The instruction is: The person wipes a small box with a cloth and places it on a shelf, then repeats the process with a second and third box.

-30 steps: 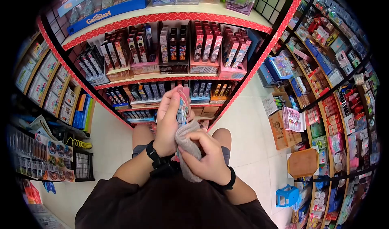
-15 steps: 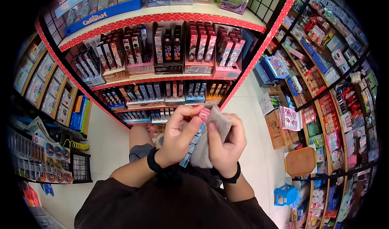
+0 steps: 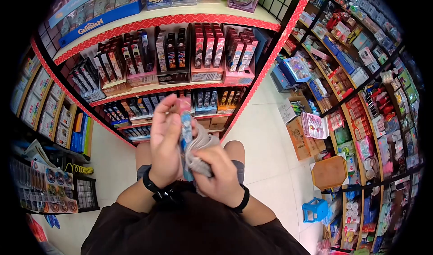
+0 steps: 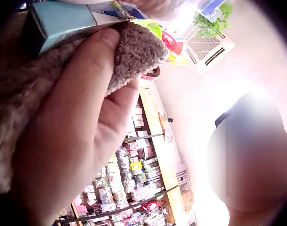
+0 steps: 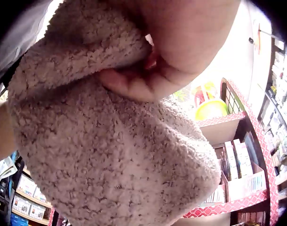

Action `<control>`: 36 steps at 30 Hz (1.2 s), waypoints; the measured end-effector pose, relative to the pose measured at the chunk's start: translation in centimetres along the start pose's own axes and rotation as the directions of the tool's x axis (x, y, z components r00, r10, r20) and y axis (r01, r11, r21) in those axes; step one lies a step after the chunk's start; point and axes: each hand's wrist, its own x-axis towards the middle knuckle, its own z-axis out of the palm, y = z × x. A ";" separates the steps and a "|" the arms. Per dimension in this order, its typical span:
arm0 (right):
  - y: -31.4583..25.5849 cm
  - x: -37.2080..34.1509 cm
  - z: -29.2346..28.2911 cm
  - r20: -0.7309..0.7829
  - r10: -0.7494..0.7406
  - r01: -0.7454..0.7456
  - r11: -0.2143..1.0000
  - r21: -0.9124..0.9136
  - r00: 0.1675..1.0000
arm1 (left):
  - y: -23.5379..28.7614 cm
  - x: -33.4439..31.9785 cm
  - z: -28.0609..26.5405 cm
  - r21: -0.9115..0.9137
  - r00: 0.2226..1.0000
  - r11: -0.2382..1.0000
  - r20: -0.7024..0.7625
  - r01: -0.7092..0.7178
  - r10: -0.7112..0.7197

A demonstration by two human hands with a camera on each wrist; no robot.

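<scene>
A long narrow box [image 3: 186, 122], pink at its upper end and blue below, stands upright in front of the body. My left hand [image 3: 163, 151] holds it along its left side, thumb against it. With curled fingers my right hand [image 3: 218, 169] grips a fuzzy grey-brown cloth [image 3: 201, 146], which lies against the box's right side and hides part of it. In the left wrist view the box's light blue end [image 4: 61, 28] shows beside the cloth [image 4: 138, 52]. The cloth [image 5: 115, 155] fills most of the right wrist view, pinched by the fingers [image 5: 129, 87].
Ahead stands a red-trimmed shelf rack [image 3: 171, 18] with rows of similar slim boxes [image 3: 207, 49]. Boxed watches sit on its top shelf. Packed shelves [image 3: 361, 97] run along the right, with cartons [image 3: 303, 135] and a blue stool [image 3: 315, 210] on the floor.
The box and cloth first swung right and tilted, then came back left and upright. The right hand with the cloth turned over along the box's side. The head view has shifted slightly right.
</scene>
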 end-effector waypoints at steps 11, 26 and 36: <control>-1.5 -0.3 -1.1 -0.108 0.029 -0.041 0.993 -0.110 0.994 | -2.0 -2.6 0.2 0.103 0.975 0.991 0.192 0.091 -0.109; -2.5 3.2 -2.9 -0.156 -0.223 0.175 0.945 -0.275 0.962 | -1.3 -3.7 -1.3 0.183 0.903 0.983 0.423 0.003 -0.081; -3.4 0.6 -1.3 0.192 -0.014 0.061 0.968 -0.242 0.981 | 0.0 -1.2 -1.8 -0.342 0.916 0.891 0.364 0.299 -0.167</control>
